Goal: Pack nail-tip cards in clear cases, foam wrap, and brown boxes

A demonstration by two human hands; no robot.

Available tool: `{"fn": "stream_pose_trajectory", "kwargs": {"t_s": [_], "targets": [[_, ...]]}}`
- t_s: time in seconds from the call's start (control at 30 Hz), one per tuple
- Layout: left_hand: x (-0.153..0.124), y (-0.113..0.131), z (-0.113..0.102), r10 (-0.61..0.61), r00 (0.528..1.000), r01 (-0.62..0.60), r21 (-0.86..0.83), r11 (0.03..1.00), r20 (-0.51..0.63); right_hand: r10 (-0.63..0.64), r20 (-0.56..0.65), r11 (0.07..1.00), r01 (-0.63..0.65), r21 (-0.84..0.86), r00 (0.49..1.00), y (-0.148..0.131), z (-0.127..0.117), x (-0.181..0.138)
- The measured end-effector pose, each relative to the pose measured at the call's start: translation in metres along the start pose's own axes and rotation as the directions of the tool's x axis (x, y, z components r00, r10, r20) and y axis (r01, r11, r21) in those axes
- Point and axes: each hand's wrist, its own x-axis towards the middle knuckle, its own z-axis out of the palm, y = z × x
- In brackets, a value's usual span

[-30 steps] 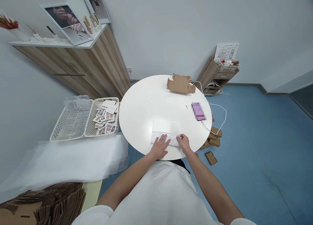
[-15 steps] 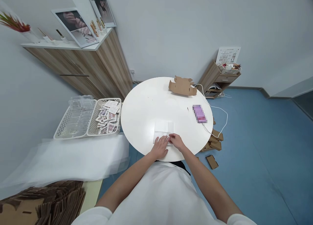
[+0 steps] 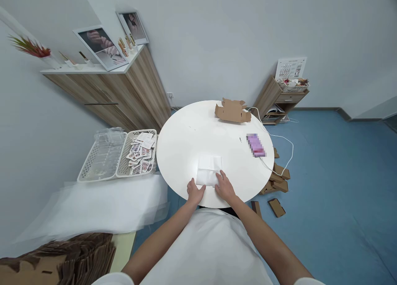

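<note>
"Where's the sheet?"

"On the bench, by the middle of its near edge, lying flat in what look like folded layers."

"What are the left hand and right hand doing?"

"The left is at the sheet's near left corner, thumb and fingers spread apart, gripping nothing that I can see. The right has its fingertips on the sheet's right side; whether it pinches a layer, I can't tell."

"How would you do this step well?"

"It looks like folding. I'd pin that left corner lightly, line the layers up at the edges, then smooth the crease outward so nothing puckers."

"What's hard to make out?"

"Whether anything lies inside the sheet, and what's under the right hand. Toward the bench's right edge, the purple thing is blurred into blocks, and the dark speck beside it is too small to name. Past that edge, the boxes on the floor are partly hidden by the bench."
</note>
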Motion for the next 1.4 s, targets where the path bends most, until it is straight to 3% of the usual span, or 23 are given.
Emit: {"fn": "stream_pose_trajectory", "kwargs": {"t_s": [0.2,0.27,0.5,0.63,0.83,0.97,1.1,1.23,1.4], "targets": [[0.014,0.001,-0.001,-0.155,0.986,0.165,-0.2,0.966,0.062,-0.063,0.061,0.997,0.06,0.044,0.996,-0.003,-0.001,0.0],[0.017,0.004,-0.007,-0.152,0.984,0.17,-0.269,0.948,0.087,-0.078,0.057,0.996,0.075,0.043,0.995,-0.002,0.0,-0.002],[0.017,0.008,-0.027,-0.004,0.987,0.055,-0.311,0.949,0.163,-0.024,0.029,0.998,0.022,0.067,0.999,-0.002,0.002,-0.001],[0.013,0.017,-0.032,0.167,0.978,-0.136,-0.224,0.965,0.127,0.037,0.015,0.994,-0.038,0.102,0.999,-0.006,0.008,0.003],[0.006,0.036,-0.014,0.386,0.908,-0.382,-0.06,0.922,0.16,0.083,0.002,0.953,-0.08,0.292,0.997,-0.002,0.014,0.011],[-0.003,0.033,0.0,0.494,0.856,-0.5,0.006,0.866,0.151,0.15,0.019,0.899,-0.144,0.413,0.989,-0.001,0.01,0.019],[-0.009,0.02,-0.004,0.611,0.778,-0.615,-0.023,0.788,0.15,0.237,-0.063,0.92,-0.203,0.335,0.969,-0.007,0.012,0.025],[0.001,0.017,-0.016,0.652,0.758,-0.652,0.042,0.757,0.028,0.203,-0.107,0.941,-0.163,0.298,0.973,-0.008,0.017,0.028],[0.017,0.026,-0.016,0.73,0.662,-0.749,0.187,0.635,0.17,0.112,-0.046,0.948,-0.092,0.306,0.993,0.0,0.01,0.021]]}}
